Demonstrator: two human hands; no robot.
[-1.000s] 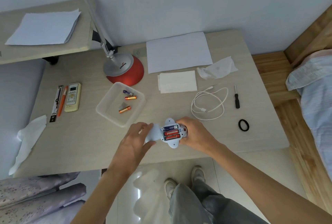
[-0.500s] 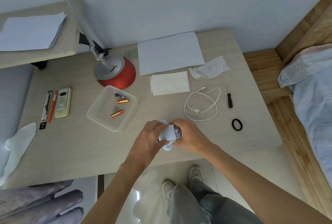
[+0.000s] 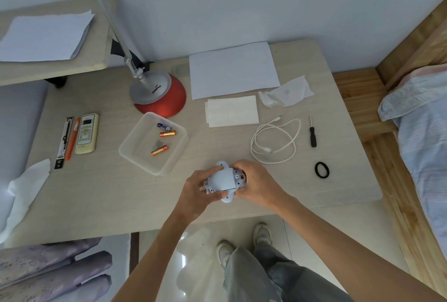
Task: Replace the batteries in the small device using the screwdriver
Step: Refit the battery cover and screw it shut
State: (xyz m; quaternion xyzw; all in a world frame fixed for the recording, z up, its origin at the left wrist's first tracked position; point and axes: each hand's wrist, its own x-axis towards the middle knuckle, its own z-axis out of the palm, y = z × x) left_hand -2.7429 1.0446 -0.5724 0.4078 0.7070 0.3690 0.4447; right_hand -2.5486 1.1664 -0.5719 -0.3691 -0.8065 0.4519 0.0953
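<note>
The small pale-blue device (image 3: 223,182) lies at the table's front edge, with its battery cover laid over the compartment so the batteries inside are hidden. My left hand (image 3: 199,189) presses the cover from the left side. My right hand (image 3: 256,184) grips the device's right end. The black-handled screwdriver (image 3: 312,133) lies untouched on the table to the right, beyond the cable. A clear plastic tray (image 3: 135,149) holds three loose batteries (image 3: 167,133).
A white cable (image 3: 275,142) coils right of the device, with a black hair band (image 3: 322,170) nearby. A red lamp base (image 3: 160,96), papers (image 3: 232,69), tissues (image 3: 286,94), a remote (image 3: 86,133) and pens (image 3: 70,138) sit on the table (image 3: 96,192). A bed lies at the right.
One second ago the compartment was open with batteries showing and the cover was in my left hand. The cover now sits over the compartment, with both hands on the device.
</note>
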